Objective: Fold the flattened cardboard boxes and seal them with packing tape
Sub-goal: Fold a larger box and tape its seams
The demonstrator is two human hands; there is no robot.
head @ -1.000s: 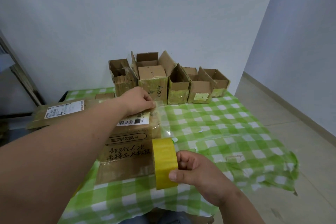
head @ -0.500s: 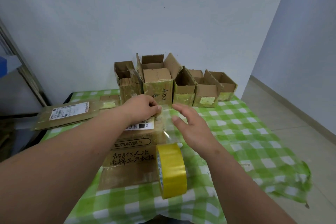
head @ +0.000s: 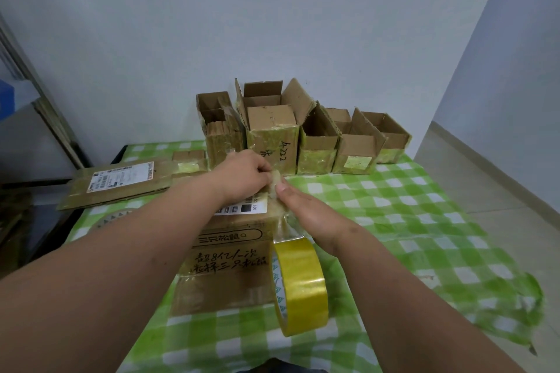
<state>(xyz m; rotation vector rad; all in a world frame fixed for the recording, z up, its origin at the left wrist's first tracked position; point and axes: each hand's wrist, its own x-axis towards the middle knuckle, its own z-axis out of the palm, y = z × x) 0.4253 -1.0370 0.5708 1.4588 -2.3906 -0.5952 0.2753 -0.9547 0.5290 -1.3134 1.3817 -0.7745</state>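
Head: tape roll [head: 300, 283] below right hand [head: 312, 215]

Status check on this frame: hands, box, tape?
Left hand pinching tape end at box far edge. Right hand pressing alongside. Tape roll standing free. Nothing obstructing.
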